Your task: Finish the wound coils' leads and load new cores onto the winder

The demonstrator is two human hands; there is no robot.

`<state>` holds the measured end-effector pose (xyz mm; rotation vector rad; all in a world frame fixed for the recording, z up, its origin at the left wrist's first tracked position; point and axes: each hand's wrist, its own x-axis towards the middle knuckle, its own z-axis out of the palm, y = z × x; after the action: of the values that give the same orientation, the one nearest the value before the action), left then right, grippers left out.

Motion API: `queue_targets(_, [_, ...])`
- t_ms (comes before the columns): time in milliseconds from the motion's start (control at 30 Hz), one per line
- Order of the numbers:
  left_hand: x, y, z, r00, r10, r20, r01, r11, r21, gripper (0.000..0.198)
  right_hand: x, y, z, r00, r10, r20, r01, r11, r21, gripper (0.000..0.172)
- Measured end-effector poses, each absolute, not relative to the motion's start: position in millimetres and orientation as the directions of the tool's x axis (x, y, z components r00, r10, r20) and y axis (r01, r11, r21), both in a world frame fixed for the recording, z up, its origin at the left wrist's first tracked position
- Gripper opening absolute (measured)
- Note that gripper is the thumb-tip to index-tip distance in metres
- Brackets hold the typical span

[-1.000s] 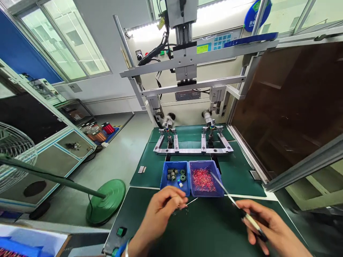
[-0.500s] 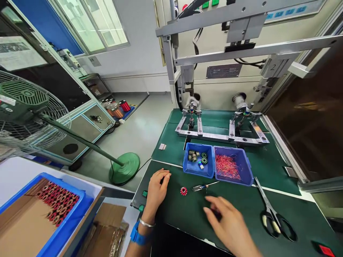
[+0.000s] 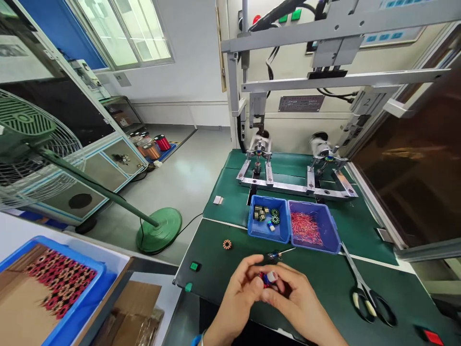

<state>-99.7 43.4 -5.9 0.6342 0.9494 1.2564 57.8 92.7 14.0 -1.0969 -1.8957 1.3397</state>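
Observation:
My left hand [image 3: 242, 287] and my right hand [image 3: 296, 299] meet over the near edge of the green mat [image 3: 324, 283]. Together they pinch a small red wound part with a white-blue piece [image 3: 268, 278] between their fingertips. A second small copper-wound ring [image 3: 226, 244] lies on the mat to the left. A little screwdriver [image 3: 279, 254] rests just beyond my fingers. Scissors [image 3: 367, 293] lie on the mat at the right, well away from my right hand.
Two blue bins stand behind: the left bin [image 3: 268, 218] holds several dark cores, the right bin [image 3: 312, 228] holds red wire bits. A winding machine fixture [image 3: 295, 180] stands at the back. A green fan [image 3: 32, 149] and a blue crate [image 3: 54, 288] are at the left.
Both hands have come together and taken up the small red part from the mat. The scissors stay on the mat where my right hand put them down. The view shifted slightly.

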Motion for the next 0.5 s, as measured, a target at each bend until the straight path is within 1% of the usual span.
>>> queue_targets(67, [-92, 49, -1, 0.081, 0.972, -0.221, -0.557, 0.228, 0.799, 0.043, 64, 88, 21, -0.454, 0.891, 0.025, 0.191, 0.125, -0.974, 0.029])
queue_targets(133, [-87, 53, 0, 0.093, 0.974, -0.205, -0.58, 0.221, 0.784, 0.035, 69, 84, 23, -0.407, 0.913, 0.016, 0.072, 0.049, -0.996, 0.029])
queue_targets(233, [-82, 55, -1, 0.173, 0.953, -0.25, -0.633, 0.302, 0.713, 0.037, 76, 81, 20, -0.412, 0.91, -0.032, -0.046, -0.055, -0.997, 0.035])
queue_targets(333, [-79, 53, -3, 0.26, 0.92, -0.293, -0.651, 0.391, 0.65, 0.041, 82, 83, 15, -0.448, 0.894, -0.022, -0.111, -0.08, -0.991, 0.038])
queue_targets(400, [-78, 52, -2, 0.283, 0.911, -0.301, -0.645, 0.413, 0.643, 0.042, 85, 86, 16, -0.419, 0.907, 0.036, -0.076, 0.005, -0.997, 0.033])
queue_targets(467, [-78, 51, 1, 0.273, 0.912, -0.305, -0.641, 0.409, 0.65, 0.041, 89, 87, 23, -0.35, 0.923, 0.162, 0.025, 0.182, -0.983, 0.021])
queue_targets(500, [-77, 51, 2, 0.265, 0.914, -0.308, -0.637, 0.406, 0.655, 0.042, 91, 87, 28, -0.335, 0.912, 0.237, 0.082, 0.279, -0.957, 0.017])
